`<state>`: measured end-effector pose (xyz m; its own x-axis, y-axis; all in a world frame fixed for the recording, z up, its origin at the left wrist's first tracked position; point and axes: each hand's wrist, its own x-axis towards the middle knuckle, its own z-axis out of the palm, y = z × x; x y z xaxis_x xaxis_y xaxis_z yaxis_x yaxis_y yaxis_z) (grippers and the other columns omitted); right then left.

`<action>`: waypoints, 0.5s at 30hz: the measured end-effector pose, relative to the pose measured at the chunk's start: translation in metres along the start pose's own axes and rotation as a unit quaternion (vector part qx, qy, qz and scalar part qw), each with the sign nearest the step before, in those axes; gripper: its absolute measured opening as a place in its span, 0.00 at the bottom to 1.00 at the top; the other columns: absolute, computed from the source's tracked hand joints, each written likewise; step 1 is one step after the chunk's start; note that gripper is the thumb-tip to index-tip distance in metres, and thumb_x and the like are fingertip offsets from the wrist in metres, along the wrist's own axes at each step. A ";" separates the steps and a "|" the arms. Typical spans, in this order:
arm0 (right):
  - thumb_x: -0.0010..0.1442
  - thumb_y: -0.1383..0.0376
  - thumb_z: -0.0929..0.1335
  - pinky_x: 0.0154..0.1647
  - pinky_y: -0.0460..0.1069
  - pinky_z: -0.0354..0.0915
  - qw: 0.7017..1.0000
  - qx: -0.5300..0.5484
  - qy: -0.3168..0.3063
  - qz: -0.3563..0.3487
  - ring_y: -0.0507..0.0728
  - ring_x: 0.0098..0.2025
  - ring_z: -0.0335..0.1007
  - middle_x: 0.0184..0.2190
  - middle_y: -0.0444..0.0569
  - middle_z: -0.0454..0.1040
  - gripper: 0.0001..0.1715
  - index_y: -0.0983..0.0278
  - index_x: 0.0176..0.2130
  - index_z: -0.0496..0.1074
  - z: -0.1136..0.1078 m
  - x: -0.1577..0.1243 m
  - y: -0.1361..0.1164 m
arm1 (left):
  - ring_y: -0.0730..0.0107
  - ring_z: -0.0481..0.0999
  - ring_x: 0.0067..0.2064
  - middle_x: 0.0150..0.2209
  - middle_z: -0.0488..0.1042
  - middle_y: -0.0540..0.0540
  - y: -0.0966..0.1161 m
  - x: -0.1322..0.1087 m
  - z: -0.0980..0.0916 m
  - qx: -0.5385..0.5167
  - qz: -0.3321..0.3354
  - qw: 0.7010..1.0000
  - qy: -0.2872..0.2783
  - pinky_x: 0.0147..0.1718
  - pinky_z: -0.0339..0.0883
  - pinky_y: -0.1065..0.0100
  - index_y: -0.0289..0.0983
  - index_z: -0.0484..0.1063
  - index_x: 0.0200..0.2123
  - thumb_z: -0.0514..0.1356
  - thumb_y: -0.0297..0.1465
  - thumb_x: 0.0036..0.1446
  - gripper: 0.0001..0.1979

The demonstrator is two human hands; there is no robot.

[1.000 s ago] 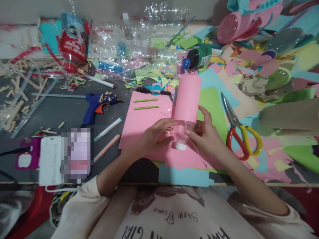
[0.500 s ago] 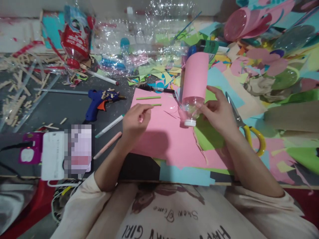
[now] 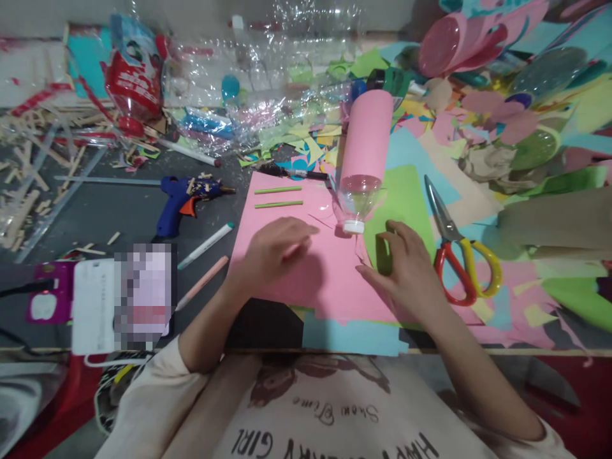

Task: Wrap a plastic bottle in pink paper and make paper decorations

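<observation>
My left hand (image 3: pixel 282 252) hovers over the left part of a pink sheet (image 3: pixel 335 280), fingers apart and holding nothing. Two thin green strips (image 3: pixel 278 190) lie beyond it on the sheet. My right hand (image 3: pixel 399 268) is open, thumb and fingers spread, above the edges of the pink sheet and a green sheet (image 3: pixel 411 197). Just beyond the hands lies a clear bottle (image 3: pixel 366 143) wrapped in pink paper, its white cap (image 3: pixel 354 227) towards me. Neither hand touches the bottle.
Scissors (image 3: pixel 447 229) with red and yellow handles lie at the right. A blue glue gun (image 3: pixel 179 201), two markers (image 3: pixel 205 245) and a phone (image 3: pixel 152 293) are at the left. Paper scraps (image 3: pixel 310 150), plastic wrap (image 3: pixel 268 83) and a red-labelled bottle (image 3: pixel 134 83) fill the back.
My right hand has let go of the bottle's neck and moved towards me. My left hand has moved right and nearer, uncovering the second green strip. The camera view has shifted slightly.
</observation>
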<state>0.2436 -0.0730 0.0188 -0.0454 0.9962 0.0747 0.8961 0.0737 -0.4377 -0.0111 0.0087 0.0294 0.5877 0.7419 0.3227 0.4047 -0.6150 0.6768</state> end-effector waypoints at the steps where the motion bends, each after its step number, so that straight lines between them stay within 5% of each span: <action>1: 0.59 0.45 0.67 0.60 0.73 0.60 1.000 0.002 -0.013 0.010 0.75 0.65 0.58 0.62 0.64 0.64 0.33 0.62 0.55 0.66 0.003 -0.005 -0.001 | 0.66 0.80 0.44 0.41 0.82 0.45 0.006 0.001 0.002 -0.037 0.038 0.998 -0.042 0.42 0.74 0.65 0.40 0.74 0.45 0.54 0.25 0.64 0.12; 3: 0.62 0.46 0.65 0.63 0.73 0.57 0.999 0.021 -0.030 0.029 0.73 0.69 0.52 0.66 0.64 0.59 0.35 0.62 0.61 0.62 0.008 -0.011 -0.001 | 0.68 0.80 0.48 0.48 0.80 0.46 0.019 0.004 0.009 -0.092 0.080 0.983 -0.135 0.47 0.75 0.66 0.41 0.72 0.51 0.51 0.25 0.66 0.16; 6: 0.64 0.50 0.64 0.64 0.73 0.57 0.997 0.055 -0.024 0.041 0.71 0.69 0.53 0.66 0.62 0.60 0.31 0.60 0.61 0.63 0.007 -0.013 0.001 | 0.65 0.75 0.58 0.58 0.74 0.43 0.029 0.006 0.023 -0.101 0.080 0.975 -0.183 0.57 0.71 0.62 0.41 0.67 0.58 0.52 0.27 0.66 0.18; 11: 0.64 0.57 0.64 0.56 0.71 0.67 0.997 0.070 0.030 0.014 0.69 0.59 0.70 0.53 0.58 0.75 0.12 0.59 0.40 0.74 -0.002 -0.014 0.005 | 0.64 0.67 0.65 0.62 0.69 0.40 0.020 0.009 0.035 -0.085 0.070 0.982 -0.157 0.62 0.65 0.61 0.38 0.64 0.60 0.51 0.29 0.67 0.19; 15: 0.65 0.61 0.63 0.45 0.64 0.74 0.998 0.051 0.047 -0.012 0.65 0.46 0.78 0.44 0.56 0.80 0.11 0.59 0.33 0.72 -0.010 -0.016 0.001 | 0.63 0.71 0.61 0.58 0.73 0.39 0.011 0.015 0.031 -0.095 0.053 0.984 -0.138 0.58 0.69 0.59 0.37 0.66 0.58 0.50 0.30 0.68 0.17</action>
<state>0.2491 -0.0891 0.0260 -0.0203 0.9856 0.1680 0.8453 0.1066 -0.5235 0.0238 0.0044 0.0213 0.7977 0.5601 0.2236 0.2080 -0.6035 0.7697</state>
